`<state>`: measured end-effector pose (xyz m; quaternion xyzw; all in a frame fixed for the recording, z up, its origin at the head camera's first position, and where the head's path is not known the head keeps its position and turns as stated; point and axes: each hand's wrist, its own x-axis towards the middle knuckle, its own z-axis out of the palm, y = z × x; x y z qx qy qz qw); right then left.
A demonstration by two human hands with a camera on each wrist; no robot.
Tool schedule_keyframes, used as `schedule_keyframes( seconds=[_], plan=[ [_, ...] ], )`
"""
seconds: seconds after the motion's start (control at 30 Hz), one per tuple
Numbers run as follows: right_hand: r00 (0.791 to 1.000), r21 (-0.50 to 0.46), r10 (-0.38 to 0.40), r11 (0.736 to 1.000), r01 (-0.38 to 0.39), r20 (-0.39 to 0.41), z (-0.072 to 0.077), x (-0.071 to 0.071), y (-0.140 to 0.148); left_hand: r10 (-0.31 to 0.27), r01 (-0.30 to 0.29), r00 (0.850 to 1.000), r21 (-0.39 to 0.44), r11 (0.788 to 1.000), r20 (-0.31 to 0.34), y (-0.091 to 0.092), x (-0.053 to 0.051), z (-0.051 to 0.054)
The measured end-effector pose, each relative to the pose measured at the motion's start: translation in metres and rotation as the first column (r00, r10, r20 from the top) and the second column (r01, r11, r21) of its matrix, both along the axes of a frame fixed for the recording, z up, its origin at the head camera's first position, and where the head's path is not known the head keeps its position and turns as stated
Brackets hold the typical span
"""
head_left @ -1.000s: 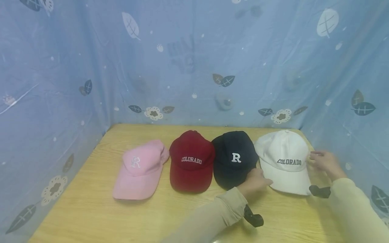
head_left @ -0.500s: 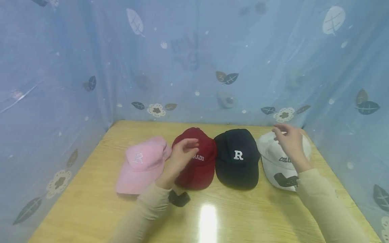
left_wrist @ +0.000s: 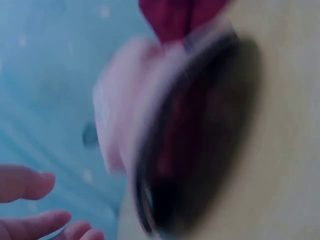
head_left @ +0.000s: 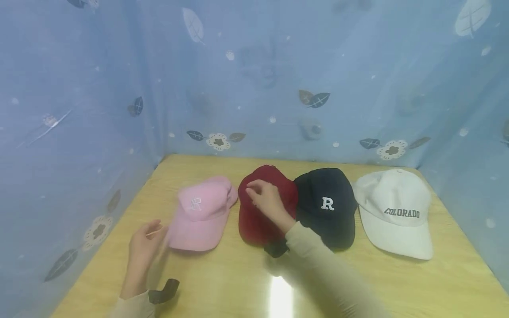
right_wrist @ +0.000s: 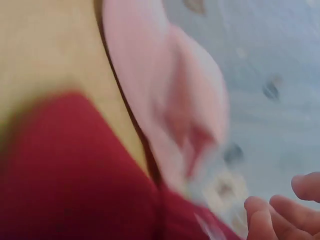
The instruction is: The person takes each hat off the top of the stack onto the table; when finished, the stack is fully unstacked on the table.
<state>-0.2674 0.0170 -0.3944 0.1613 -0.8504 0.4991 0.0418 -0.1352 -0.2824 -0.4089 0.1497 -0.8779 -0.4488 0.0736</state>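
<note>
A pink cap point(head_left: 200, 216) with a stitched letter R lies leftmost in a row on the table. My left hand point(head_left: 144, 245) is just left of its brim, fingers loosely bent, holding nothing. Over the dark red cap point(head_left: 254, 227) hovers my right hand point(head_left: 268, 201), empty too, with thumb and fingers apart; it hides the cap's lettering. The right wrist view shows the pink cap point(right_wrist: 150, 75) beyond the red one point(right_wrist: 75, 180). In the left wrist view the pink cap point(left_wrist: 125, 100) is blurred, its brim edge turned towards the camera.
A black cap point(head_left: 328, 221) with a white R touches the red one, and a white Colorado cap point(head_left: 397, 212) lies at the right end. The wooden table point(head_left: 222, 282) is enclosed by blue patterned curtains point(head_left: 254, 79) at back and sides.
Both hands have moved left: the left from beside the white cap past the pink cap, the right from the white cap's right edge to over the red cap. The view has shifted slightly.
</note>
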Motion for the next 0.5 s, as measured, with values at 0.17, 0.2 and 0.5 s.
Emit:
schedule_keyframes(
  seconds=[0.17, 0.2, 0.5],
  plan=[
    [0.997, 0.113, 0.042, 0.992, -0.049, 0.068, -0.023, 0.004, -0.039, -0.068, 0.074, 0.989, -0.036, 0.997, 0.131, -0.005, 0.005, -0.022],
    [0.995, 0.115, 0.041, 0.992, -0.051, 0.091, -0.027, 0.003, -0.045, -0.081, 0.086, 0.986, -0.03, 0.996, 0.142, -0.005, 0.004, -0.025],
    [0.988, 0.038, 0.02, 0.999, -0.027, 0.155, -0.04, -0.007, -0.075, -0.057, -0.004, 0.988, 0.387, 0.922, 0.145, 0.001, 0.002, -0.03]
  ],
)
